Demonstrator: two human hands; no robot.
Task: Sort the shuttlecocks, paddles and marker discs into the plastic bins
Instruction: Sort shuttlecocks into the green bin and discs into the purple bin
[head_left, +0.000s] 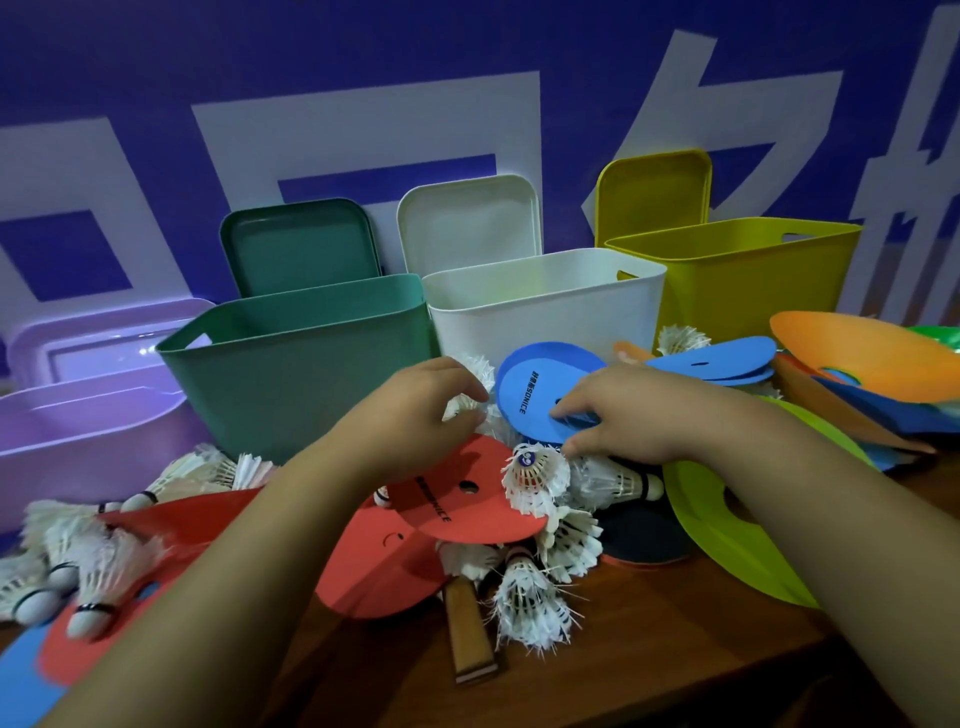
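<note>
White feather shuttlecocks (537, 475), flat marker discs and a paddle lie heaped on the wooden table (649, 639). My left hand (415, 410) curls its fingers around a shuttlecock (470, 382) above a red disc (457, 499). My right hand (618, 415) pinches a blue disc (540, 389) at its centre hole. The paddle's wooden handle (467, 629) sticks out toward me from under the pile; its dark blade (644, 535) is mostly hidden. Behind stand a purple bin (78, 447), a green bin (291, 364), a white bin (545, 306) and a yellow bin (737, 275).
Lids lean on the blue wall behind the green, white and yellow bins. More shuttlecocks (78, 566) lie at the left. Blue discs (727, 358), an orange disc (872, 353) and a lime disc (737, 514) crowd the right side.
</note>
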